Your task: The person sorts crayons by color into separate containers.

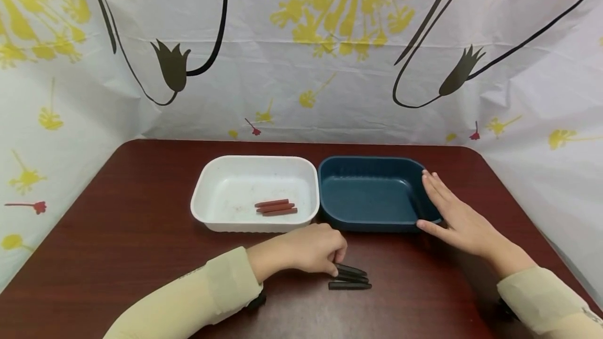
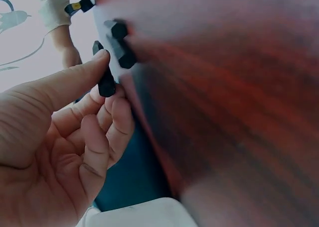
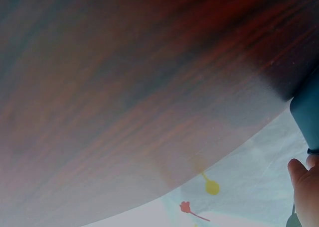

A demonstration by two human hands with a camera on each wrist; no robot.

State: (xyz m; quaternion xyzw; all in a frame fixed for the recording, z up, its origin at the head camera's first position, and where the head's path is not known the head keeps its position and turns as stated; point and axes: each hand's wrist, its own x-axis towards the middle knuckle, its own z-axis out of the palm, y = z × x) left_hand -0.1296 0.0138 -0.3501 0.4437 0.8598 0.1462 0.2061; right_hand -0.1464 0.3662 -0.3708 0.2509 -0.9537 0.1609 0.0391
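My left hand [image 1: 313,249] pinches a black crayon [image 2: 106,81] between thumb and fingertips, low over the table in front of the two trays. Two more black crayons [image 1: 349,286] lie right beside it, side by side on the wood. My right hand [image 1: 464,221] rests against the right end of the dark blue tray [image 1: 372,225], fingers extended along its rim and thumb at the front corner. In the right wrist view only part of that hand [image 3: 306,187] shows, at the tray's edge. Inside the white tray [image 1: 226,192] are several red-brown crayons [image 1: 278,207].
The white and blue trays stand side by side at the back of the dark red wooden table [image 1: 118,234]. Behind and beside the table hangs a white sheet [image 1: 264,67] with yellow and dark flower prints.
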